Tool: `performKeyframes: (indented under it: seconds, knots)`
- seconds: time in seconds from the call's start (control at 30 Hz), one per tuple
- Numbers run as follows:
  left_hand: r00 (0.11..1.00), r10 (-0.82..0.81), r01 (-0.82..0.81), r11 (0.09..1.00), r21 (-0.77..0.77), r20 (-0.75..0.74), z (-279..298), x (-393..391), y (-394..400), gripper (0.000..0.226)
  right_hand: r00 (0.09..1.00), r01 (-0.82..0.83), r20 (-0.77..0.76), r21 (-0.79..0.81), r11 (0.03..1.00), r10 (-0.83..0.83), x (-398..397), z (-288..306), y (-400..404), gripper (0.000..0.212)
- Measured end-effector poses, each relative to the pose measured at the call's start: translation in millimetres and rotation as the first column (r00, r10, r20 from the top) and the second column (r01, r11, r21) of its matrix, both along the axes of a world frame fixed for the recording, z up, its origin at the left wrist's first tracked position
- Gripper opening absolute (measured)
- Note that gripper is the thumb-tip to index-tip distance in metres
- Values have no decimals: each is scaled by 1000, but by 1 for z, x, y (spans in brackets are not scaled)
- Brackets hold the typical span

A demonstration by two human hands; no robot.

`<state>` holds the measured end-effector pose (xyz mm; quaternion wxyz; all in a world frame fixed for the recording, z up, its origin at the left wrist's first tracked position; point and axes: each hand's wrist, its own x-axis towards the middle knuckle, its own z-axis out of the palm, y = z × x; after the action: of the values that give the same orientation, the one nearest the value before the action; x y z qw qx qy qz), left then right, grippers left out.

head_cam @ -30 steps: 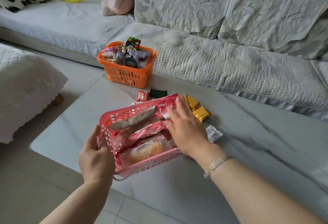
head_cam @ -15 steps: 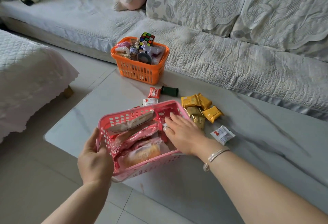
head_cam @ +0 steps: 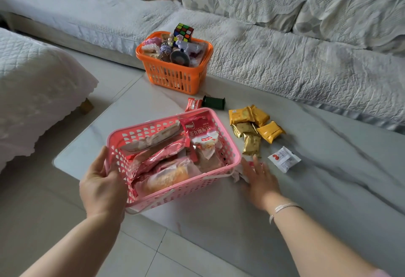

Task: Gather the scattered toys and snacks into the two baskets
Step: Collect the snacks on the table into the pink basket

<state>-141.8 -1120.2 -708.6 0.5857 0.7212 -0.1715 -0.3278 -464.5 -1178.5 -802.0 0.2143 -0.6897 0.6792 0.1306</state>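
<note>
Pink basket (head_cam: 228, 143) at bench near-left corner, gripped by left hand (head_cam: 102, 185). Right hand (head_cam: 259, 179) withdrawn from basket, now spread over crumpled packet (head_cam: 240, 172) beside it. Gold snacks (head_cam: 254, 126) left ungathered.

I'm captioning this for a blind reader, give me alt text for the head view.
A left hand holds a pink basket full of snack packs on a grey table, while the right hand reaches for a wrapper beside it. Gold packets lie nearby; an orange basket holds toys.
</note>
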Motion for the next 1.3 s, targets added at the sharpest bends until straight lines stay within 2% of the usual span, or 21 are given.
performKeyframes:
  seconds: [0.1,0.17,0.3,0.4,0.47,0.53,0.6,0.63,0.7,0.77,0.83,0.9,0.97,1.03,1.13,1.2,1.3]
  knots:
    - [1000,0,0,1000,1,11,-5,2,-1,43,996,-50,67,-42,998,53,-3,-19,3,73]
    - [1000,-6,6,1000,12,8,-5,1,-1,44,996,3,85,-62,998,2,-5,-15,6,71]
    - [999,-12,11,1000,21,37,-3,-1,1,44,963,214,192,-124,969,-188,-11,4,10,52]
    - [998,-8,5,999,37,63,-2,-2,2,49,861,423,366,-133,897,-352,-19,14,21,36]
    - [997,-16,12,999,52,81,-1,-3,3,53,810,519,421,-186,835,-410,-25,20,27,39]
    - [994,-36,28,996,79,103,1,-5,4,44,792,566,437,-261,782,-427,-31,31,28,49]
    - [990,-56,43,994,103,130,6,-8,5,20,763,611,487,-328,721,-425,-29,49,21,48]
    - [988,-65,50,993,107,142,9,-10,5,16,762,608,528,-388,693,-374,-24,61,16,48]
    - [985,-60,40,992,121,164,12,-13,5,14,817,493,563,-576,652,-121,-5,84,10,54]
    - [985,-34,10,990,143,167,13,-14,4,27,848,322,508,-723,611,154,20,100,7,61]
    - [988,-14,-11,987,160,154,14,-16,2,35,860,167,415,-778,606,297,43,109,8,58]
    - [992,-8,-12,987,159,127,16,-19,1,36,878,-54,284,-740,670,385,61,112,11,52]
    - [995,-7,-9,987,160,103,19,-21,-1,35,877,-275,192,-551,788,440,70,102,18,56]
    - [997,-21,7,986,169,80,20,-24,-2,33,887,-347,139,-430,833,441,68,87,24,64]
    - [997,-37,24,981,195,63,22,-25,-4,29,899,-351,102,-414,840,426,64,78,23,74]
    - [996,-57,40,974,224,68,21,-26,-5,34,895,-355,110,-409,841,431,64,80,22,80]
    - [996,-73,58,968,244,53,20,-26,-7,40,856,-321,250,-430,844,452,65,87,21,78]
